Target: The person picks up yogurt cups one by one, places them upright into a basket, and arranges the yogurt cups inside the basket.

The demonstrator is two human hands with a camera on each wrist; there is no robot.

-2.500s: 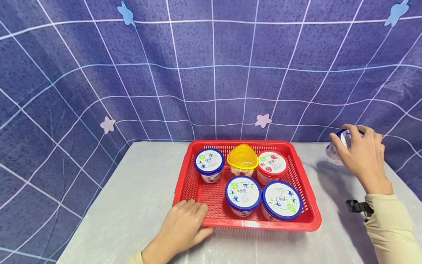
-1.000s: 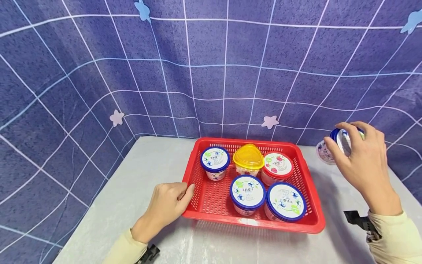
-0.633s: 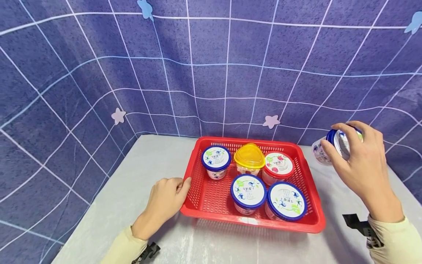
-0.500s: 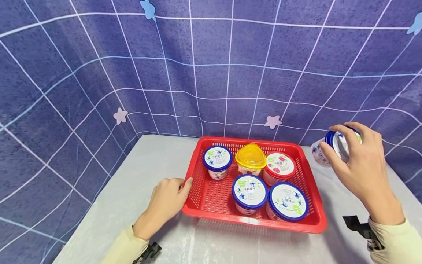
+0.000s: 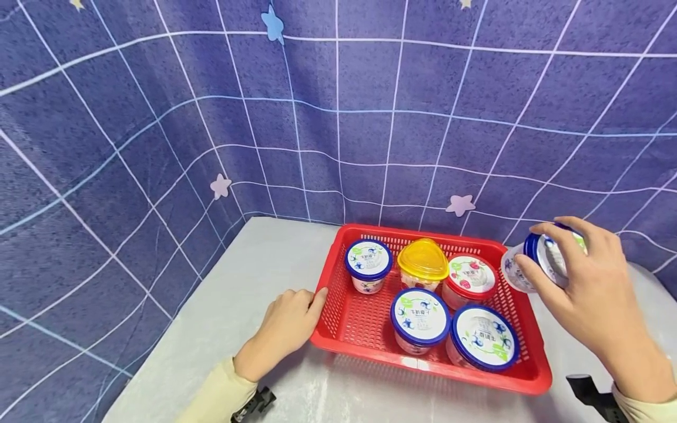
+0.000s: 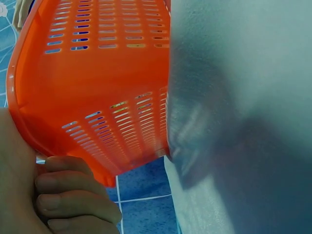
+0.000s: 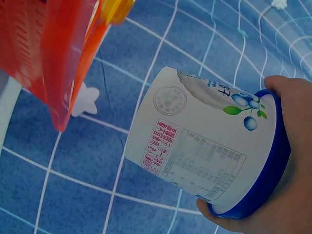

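My right hand (image 5: 597, 276) holds a blue-lidded snack cup (image 5: 515, 270) with blueberry print by its lid, beside the basket's right rim. The cup is tipped onto its side, its base toward the basket; the right wrist view shows its printed white wall (image 7: 200, 141). My left hand (image 5: 288, 320) grips the left rim of a red plastic basket (image 5: 349, 346), fingers curled under the rim in the left wrist view. Inside stand three blue-lidded cups (image 5: 420, 317), a red-lidded cup (image 5: 472, 275) and a cup with a yellow heart-shaped lid (image 5: 423, 258).
The basket stands on a pale grey table (image 5: 222, 352). Behind and to the left hangs a blue-purple grid-patterned cloth (image 5: 370, 135) with stars. Each wrist wears a black strap mount (image 5: 254, 405).
My right hand has brought the cup closer to the basket and tipped it further over. Earlier, my left hand moved from the basket's front-left corner to its left rim. The head view has shifted.
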